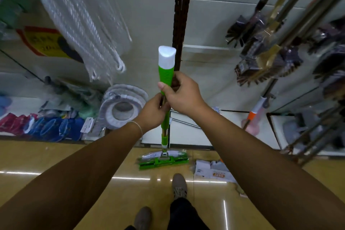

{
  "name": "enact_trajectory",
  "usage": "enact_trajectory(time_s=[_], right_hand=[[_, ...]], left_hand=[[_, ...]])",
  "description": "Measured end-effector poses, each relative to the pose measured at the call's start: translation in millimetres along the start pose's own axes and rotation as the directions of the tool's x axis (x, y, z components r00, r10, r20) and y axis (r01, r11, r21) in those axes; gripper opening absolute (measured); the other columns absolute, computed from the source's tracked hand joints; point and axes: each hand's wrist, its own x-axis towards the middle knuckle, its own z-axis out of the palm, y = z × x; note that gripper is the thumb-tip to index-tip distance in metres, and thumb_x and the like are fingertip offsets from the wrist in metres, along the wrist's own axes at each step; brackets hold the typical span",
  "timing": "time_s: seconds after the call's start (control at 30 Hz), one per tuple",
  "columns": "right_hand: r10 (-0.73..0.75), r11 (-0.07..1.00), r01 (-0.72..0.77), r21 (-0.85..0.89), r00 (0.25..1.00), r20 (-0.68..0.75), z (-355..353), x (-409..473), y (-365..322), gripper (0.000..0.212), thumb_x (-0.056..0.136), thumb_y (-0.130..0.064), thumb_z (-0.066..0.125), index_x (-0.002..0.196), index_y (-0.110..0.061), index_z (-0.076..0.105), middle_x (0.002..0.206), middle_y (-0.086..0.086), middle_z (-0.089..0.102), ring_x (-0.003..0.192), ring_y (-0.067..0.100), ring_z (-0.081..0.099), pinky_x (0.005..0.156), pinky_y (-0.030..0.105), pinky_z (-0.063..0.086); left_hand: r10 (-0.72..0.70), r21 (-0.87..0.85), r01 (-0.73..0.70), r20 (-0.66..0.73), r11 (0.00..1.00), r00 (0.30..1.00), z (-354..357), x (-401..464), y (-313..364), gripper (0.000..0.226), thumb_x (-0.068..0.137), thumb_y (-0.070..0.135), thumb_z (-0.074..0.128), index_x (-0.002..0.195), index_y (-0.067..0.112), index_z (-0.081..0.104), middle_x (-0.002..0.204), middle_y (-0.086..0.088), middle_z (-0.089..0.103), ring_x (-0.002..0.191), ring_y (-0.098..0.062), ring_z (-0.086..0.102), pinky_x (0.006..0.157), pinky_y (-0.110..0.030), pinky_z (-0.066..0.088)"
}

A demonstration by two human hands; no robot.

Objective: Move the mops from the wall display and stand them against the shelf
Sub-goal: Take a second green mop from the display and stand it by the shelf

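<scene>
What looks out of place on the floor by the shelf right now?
Flattened cardboard packaging lies loose on the floor just right of the green mop's head, near the person's shoe, where it could be stepped on. The green mop itself stands upright, held by the left hand and the right hand.
</scene>
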Motion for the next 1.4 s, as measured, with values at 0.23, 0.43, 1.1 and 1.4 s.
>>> enact_trajectory(time_s=[0.23,0.43,1.1,1.4], right_hand=[[0.02,0.993,0.0,0.114,0.985,-0.173,-0.8,-87.5,-47.4,0.018,0.086,-0.024,0.073,0.103,-0.019,0.067,0.092,-0.001,0.074,0.088,0.016,0.071,0.086,0.042,0.057],[-0.024,0.99,0.071,0.124,0.939,-0.342,-49.1,-135.9,-104.6,0.012,0.087,-0.023,0.073,0.096,-0.017,0.069,0.085,0.01,0.075,0.08,0.025,0.072,0.078,0.045,0.059],[0.056,0.996,-0.086,0.011,0.538,-0.841,-309.8,-345.8,-110.5,0.014,0.095,-0.022,0.064,0.088,-0.01,0.068,0.076,0.008,0.069,0.069,0.017,0.065,0.063,0.035,0.053],[0.065,0.977,-0.212,-0.021,0.393,-0.917,-446.1,-458.3,-66.3,0.017,0.095,-0.026,0.063,0.1,-0.011,0.071,0.09,0.017,0.075,0.084,0.028,0.073,0.076,0.051,0.06]], left_hand=[[0.201,-0.088,-0.197,0.038,0.976,0.979,-21.6,-71.1,19.7,0.026,0.096,0.026,0.052,0.112,0.006,0.059,0.1,-0.017,0.068,0.095,-0.031,0.064,0.083,-0.051,0.05],[0.405,-0.068,-0.4,0.126,0.914,0.905,-42.6,-102.7,83.0,0.036,0.088,0.045,0.055,0.083,0.009,0.058,0.077,-0.018,0.065,0.074,-0.034,0.063,0.07,-0.047,0.052],[0.711,-0.561,-0.441,0.493,0.7,0.502,184.8,-203.2,318.1,0.012,0.087,0.013,0.068,0.076,0.017,0.068,0.056,0.007,0.064,0.053,-0.007,0.059,0.055,-0.021,0.046],[0.716,-0.618,-0.363,0.578,0.698,0.392,337.8,-278.5,421.6,0.015,0.087,0.017,0.068,0.085,0.002,0.069,0.072,-0.013,0.066,0.064,-0.016,0.064,0.058,-0.023,0.05]])
